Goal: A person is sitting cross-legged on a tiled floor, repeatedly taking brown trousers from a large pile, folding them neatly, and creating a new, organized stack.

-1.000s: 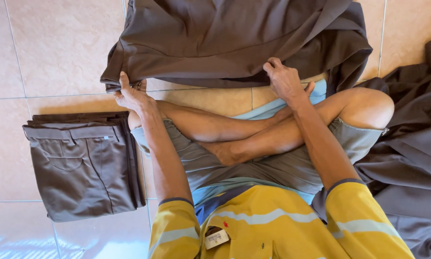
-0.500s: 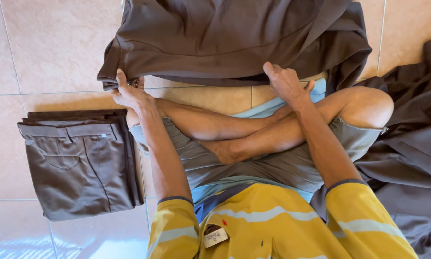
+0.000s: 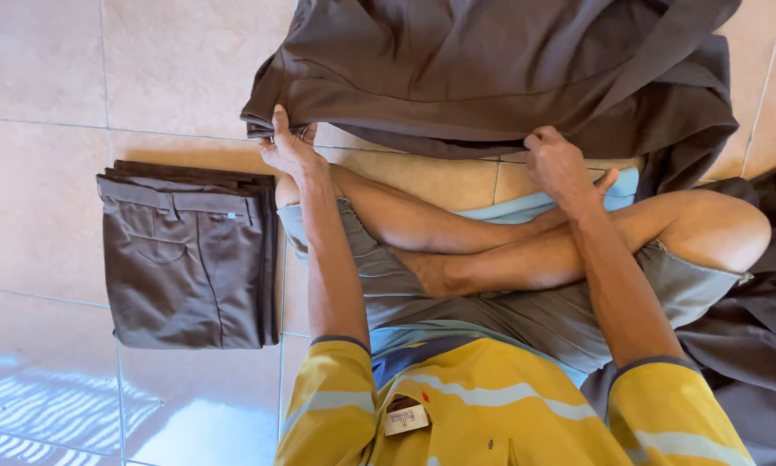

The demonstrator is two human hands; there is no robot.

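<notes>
A large dark brown garment (image 3: pixel 492 69) lies spread on the tiled floor in front of my crossed legs. My left hand (image 3: pixel 289 148) pinches its near edge at the left corner, thumb on top. My right hand (image 3: pixel 559 164) grips the same near edge further right, fingers curled over the fabric. Both arms reach forward over my knees from yellow striped sleeves.
A neat stack of folded brown trousers (image 3: pixel 189 255) sits on the floor (image 3: pixel 51 78) to my left. More loose dark fabric (image 3: pixel 750 345) is heaped at my right side. A light blue cloth (image 3: pixel 535 207) lies under my legs.
The view has shifted slightly left. Both hands stay on the garment's near edge, with the left corner drawn a little closer to my knee.
</notes>
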